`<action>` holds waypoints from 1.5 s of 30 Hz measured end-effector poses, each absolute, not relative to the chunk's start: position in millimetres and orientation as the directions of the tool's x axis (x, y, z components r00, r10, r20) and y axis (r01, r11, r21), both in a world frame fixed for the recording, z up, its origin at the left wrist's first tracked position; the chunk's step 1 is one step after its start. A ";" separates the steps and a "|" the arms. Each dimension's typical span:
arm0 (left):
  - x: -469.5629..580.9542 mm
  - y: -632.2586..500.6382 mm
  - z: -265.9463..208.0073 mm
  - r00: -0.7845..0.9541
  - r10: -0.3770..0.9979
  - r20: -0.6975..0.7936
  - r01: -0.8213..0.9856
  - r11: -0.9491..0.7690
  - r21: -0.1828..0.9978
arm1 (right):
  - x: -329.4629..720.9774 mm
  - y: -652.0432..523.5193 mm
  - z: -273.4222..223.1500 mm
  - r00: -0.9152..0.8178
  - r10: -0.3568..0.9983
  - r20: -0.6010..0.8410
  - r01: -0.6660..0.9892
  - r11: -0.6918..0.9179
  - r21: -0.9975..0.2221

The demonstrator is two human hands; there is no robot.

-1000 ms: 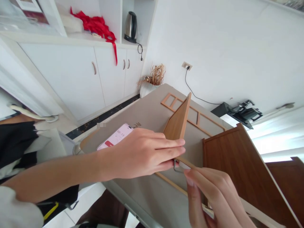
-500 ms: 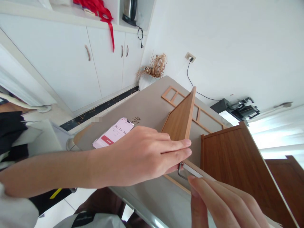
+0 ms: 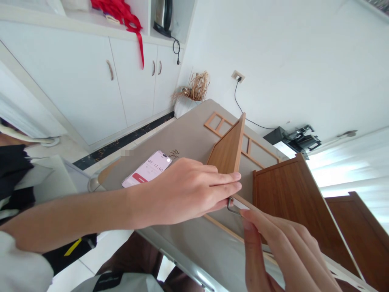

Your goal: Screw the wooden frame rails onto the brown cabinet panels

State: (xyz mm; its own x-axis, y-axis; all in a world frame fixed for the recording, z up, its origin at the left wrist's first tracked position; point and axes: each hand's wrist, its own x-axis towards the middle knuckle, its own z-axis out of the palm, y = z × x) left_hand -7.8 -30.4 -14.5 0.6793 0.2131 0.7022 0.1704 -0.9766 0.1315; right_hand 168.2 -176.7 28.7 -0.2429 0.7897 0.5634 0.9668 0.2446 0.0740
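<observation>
An L-shaped hex key (image 3: 233, 210) is pinched between the thumb and forefinger of my right hand (image 3: 285, 247). Its short end meets the edge of a wooden rail at a corner below my left fingertips. A wooden panel (image 3: 228, 150) stands on edge on the table, and my left hand (image 3: 188, 190) grips its near end, with two fingers laid across the top edge. My left thumb is hidden. Whether the key sits in a screw head cannot be made out.
On the grey table (image 3: 158, 140) are a phone (image 3: 147, 168) with a timer and a ladder-like wooden frame (image 3: 217, 125) behind the panel. Brown wooden panels (image 3: 282, 190) stand at right. A dried plant (image 3: 197, 87) and black appliance (image 3: 299, 140) lie beyond.
The camera view has shifted slightly. My right hand and the hex key's long end sit a little higher in the picture; my left hand keeps its grip on the panel.
</observation>
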 end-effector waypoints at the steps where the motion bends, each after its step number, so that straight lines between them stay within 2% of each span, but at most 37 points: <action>1: -7.6 -30.3 -14.6 0.677 0.212 0.705 0.166 -0.977 0.134 | 165.3 -177.4 25.6 -0.190 0.788 0.585 0.978 0.204 0.043; 6: -5.9 -30.6 -14.4 0.659 0.219 0.720 0.159 -0.976 0.151 | 148.5 -178.1 8.6 0.011 0.723 0.691 0.989 0.094 -0.115; 10: -6.0 -32.2 -14.4 0.651 0.217 0.728 0.162 -0.976 0.146 | 144.8 -177.5 -1.7 0.132 0.698 0.704 0.969 0.059 -0.240; 17: -5.6 -33.6 -11.8 0.614 0.209 0.761 0.186 -0.976 0.117 | 144.0 -177.2 -10.7 0.247 0.686 0.684 0.925 0.042 -0.377; 23: -6.3 -35.6 -16.5 0.627 0.265 0.732 0.187 -0.964 0.189 | 149.6 -182.0 -2.1 0.215 0.738 0.640 0.908 0.090 -0.408; 28: -9.5 -37.8 -10.6 0.719 0.384 0.579 0.210 -0.915 0.345 | 160.2 -193.2 -6.8 0.218 0.730 0.648 0.837 0.202 -0.508; 32: -12.1 -37.4 5.3 0.764 0.467 0.446 0.253 -0.851 0.459 | 182.3 -214.1 -49.1 0.163 0.682 0.713 0.844 0.277 -0.459; 34: -12.8 -36.2 13.4 0.783 0.467 0.411 0.267 -0.849 0.456 | 201.3 -226.8 -82.3 0.122 0.729 0.673 0.840 0.285 -0.462; 39: -12.9 -38.2 34.8 0.818 0.496 0.290 0.358 -0.835 0.417 | 257.4 -251.6 -160.8 0.210 0.720 0.662 0.835 0.220 -0.504; 45: 2.3 -37.3 90.7 0.803 0.596 0.012 0.553 -0.752 0.358 | 288.0 -256.4 -209.0 0.228 0.727 0.648 0.799 0.241 -0.551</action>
State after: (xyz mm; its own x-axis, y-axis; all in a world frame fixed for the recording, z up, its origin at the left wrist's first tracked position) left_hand 2.3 -37.3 90.7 0.8028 0.5962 0.0121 0.5531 -0.7521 0.3583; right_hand 288.0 -256.4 -209.0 0.2280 0.7265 0.6482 0.7985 0.2414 -0.5514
